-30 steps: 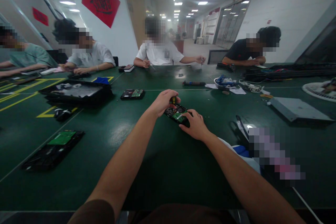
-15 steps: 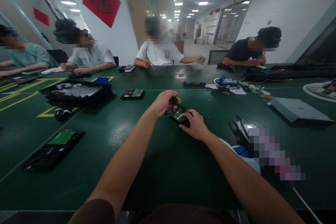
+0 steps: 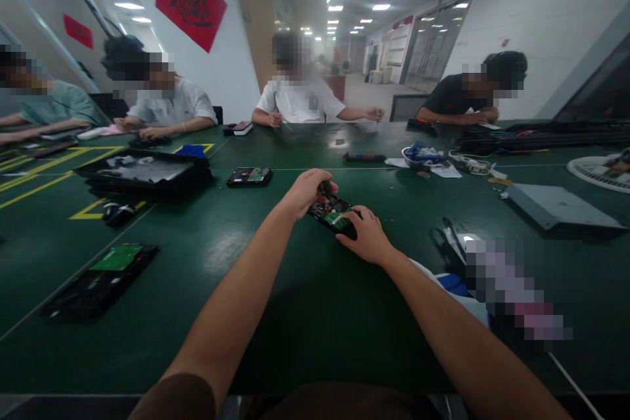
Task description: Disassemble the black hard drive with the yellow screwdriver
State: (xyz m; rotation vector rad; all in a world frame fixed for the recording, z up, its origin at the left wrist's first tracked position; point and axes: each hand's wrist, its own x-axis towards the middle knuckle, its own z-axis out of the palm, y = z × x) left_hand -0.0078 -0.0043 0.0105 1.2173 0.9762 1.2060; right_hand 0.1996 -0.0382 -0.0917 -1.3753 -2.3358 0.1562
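Note:
A small black device with a green circuit board (image 3: 333, 215), likely a hard drive, lies on the green table (image 3: 295, 315) in front of me. My left hand (image 3: 306, 191) is closed round a dark-handled screwdriver (image 3: 324, 189) standing upright over the far end of the device. My right hand (image 3: 365, 236) rests on the near right corner of the device, fingers curled over its edge and pressing it down.
Another drive (image 3: 249, 176) lies further back, a black tray (image 3: 142, 172) at the left and an opened black device (image 3: 98, 281) nearer left. A grey flat unit (image 3: 556, 205) sits at the right. Several people work along the far and left sides.
My left hand has closed further over the screwdriver handle, hiding its yellow mark. The device and my right hand have stayed in place.

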